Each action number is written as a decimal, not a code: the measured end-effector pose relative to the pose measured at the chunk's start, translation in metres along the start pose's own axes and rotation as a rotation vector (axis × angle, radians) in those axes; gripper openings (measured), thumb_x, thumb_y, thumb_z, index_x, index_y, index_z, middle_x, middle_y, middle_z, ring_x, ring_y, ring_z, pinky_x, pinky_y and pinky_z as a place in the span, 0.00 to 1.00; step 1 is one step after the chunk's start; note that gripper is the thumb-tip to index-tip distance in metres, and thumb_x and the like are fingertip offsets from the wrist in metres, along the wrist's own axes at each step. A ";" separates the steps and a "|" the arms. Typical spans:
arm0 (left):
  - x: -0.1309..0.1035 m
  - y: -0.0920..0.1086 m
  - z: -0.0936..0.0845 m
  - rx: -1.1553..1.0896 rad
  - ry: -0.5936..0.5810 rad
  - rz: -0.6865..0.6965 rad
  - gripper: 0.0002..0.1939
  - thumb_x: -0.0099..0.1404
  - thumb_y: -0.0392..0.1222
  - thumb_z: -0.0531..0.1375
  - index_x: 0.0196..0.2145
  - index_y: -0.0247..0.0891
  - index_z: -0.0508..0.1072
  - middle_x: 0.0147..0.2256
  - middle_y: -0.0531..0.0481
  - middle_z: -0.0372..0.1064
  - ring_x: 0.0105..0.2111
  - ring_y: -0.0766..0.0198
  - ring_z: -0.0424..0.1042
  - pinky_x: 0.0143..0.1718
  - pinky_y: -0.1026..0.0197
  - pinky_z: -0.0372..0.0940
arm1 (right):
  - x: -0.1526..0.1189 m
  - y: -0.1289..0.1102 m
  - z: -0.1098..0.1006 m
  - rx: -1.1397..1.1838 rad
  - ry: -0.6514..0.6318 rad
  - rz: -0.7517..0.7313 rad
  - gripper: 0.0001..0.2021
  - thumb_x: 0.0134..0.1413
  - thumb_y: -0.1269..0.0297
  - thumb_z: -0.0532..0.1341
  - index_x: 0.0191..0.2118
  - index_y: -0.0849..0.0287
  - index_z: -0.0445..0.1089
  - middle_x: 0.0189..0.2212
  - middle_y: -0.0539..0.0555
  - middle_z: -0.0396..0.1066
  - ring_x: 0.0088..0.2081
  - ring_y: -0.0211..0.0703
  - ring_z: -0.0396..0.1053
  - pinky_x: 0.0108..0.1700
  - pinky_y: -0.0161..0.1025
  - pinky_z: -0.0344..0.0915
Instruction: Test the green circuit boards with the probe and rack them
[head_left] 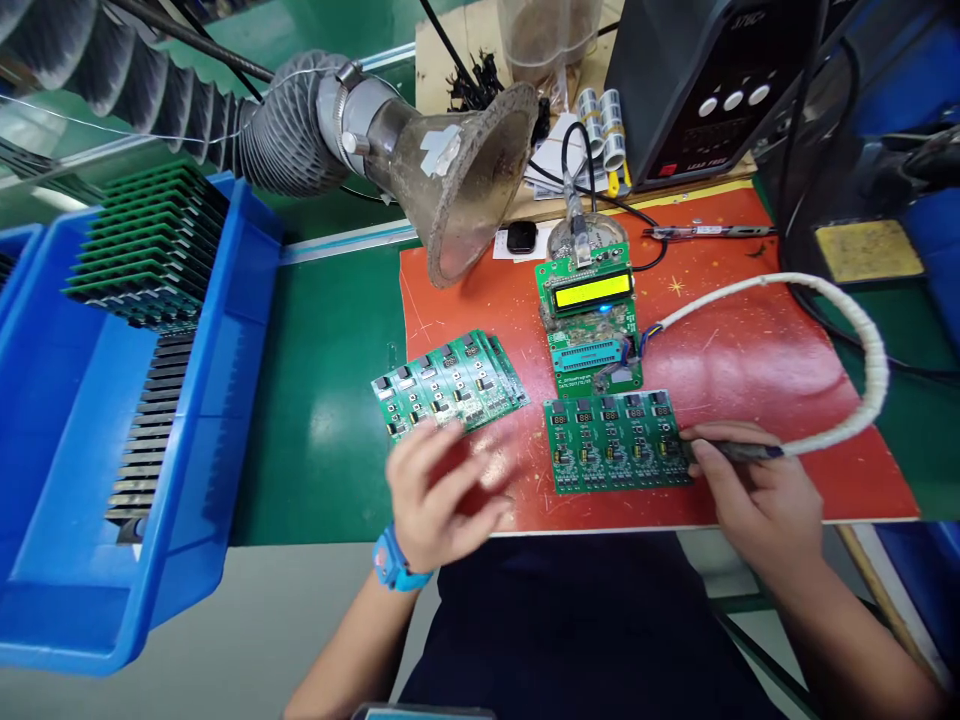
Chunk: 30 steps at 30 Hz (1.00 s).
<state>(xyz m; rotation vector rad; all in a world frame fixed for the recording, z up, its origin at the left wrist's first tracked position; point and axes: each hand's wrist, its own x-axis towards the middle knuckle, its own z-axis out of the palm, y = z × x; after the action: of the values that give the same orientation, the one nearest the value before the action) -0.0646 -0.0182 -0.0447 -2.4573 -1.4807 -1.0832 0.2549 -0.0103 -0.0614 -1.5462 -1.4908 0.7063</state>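
Observation:
My right hand [765, 490] pinches a dark pen-shaped probe [739, 452]. Its tip is at the right edge of a green circuit board panel [611, 440] lying flat on the red mat. From the probe a white-wrapped cable [874, 370] loops back to a programmer board [592, 330] with a lit yellow display and a teal socket. My left hand [446, 490] hovers with fingers apart, slightly blurred and holding nothing. Just beyond it lies a fanned stack of similar circuit board panels [450, 385]; whether the fingertips touch it, I cannot tell.
A blue bin [180, 470] at left holds a rack of upright-stacked green boards [150, 250]. A fume extraction hood [480, 180] hangs over the mat's back left. Behind stand a black soldering station [705, 100] and a clear container [551, 40]. A soldering sponge [870, 250] lies at right.

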 end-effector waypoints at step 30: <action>0.007 0.029 0.041 -0.354 -0.375 0.021 0.27 0.68 0.46 0.62 0.61 0.34 0.62 0.59 0.32 0.65 0.60 0.50 0.67 0.57 0.48 0.70 | 0.000 -0.004 -0.001 0.033 0.009 0.022 0.05 0.63 0.62 0.61 0.41 0.56 0.72 0.35 0.53 0.73 0.24 0.36 0.71 0.28 0.35 0.73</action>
<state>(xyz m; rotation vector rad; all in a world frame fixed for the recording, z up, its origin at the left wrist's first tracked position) -0.0180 -0.0116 -0.0627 -3.0546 -1.4472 -0.9942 0.2542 -0.0110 -0.0577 -1.5414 -1.4507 0.7328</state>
